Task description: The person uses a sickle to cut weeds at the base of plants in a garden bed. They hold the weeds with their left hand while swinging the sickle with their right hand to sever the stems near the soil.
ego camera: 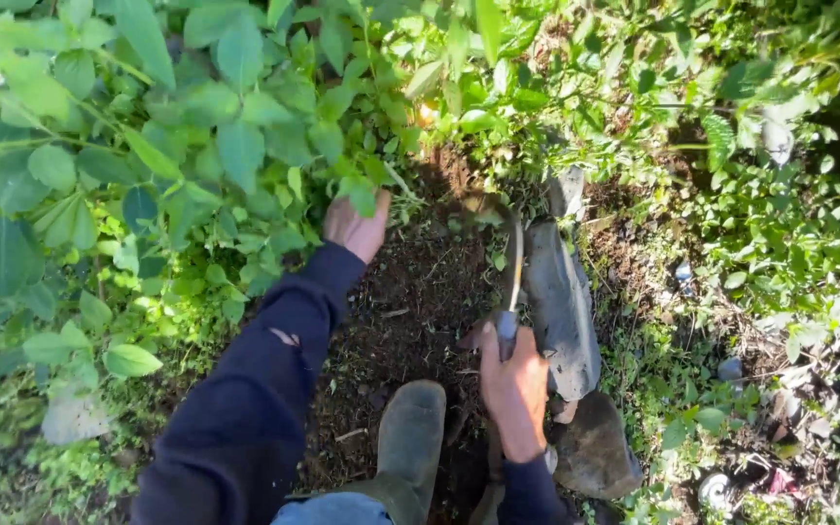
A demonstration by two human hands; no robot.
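My left hand (pixel 355 227) reaches forward into a clump of green leafy plants (pixel 245 146) and its fingers are hidden among the leaves, closed on the stems. My right hand (pixel 513 389) is shut on the handle of a small sickle (pixel 512 282), whose thin curved blade runs forward over the dark soil (pixel 410 292) toward the base of the plants. Both arms wear dark blue sleeves. The blade tip lies near the shaded plant bases and is hard to see.
A grey-green rubber boot (pixel 410 437) stands on the soil between my arms. Flat grey stones (pixel 564 311) lie just right of the sickle, a rounder one (pixel 595 447) below them. Dense weeds and leaf litter cover the right side.
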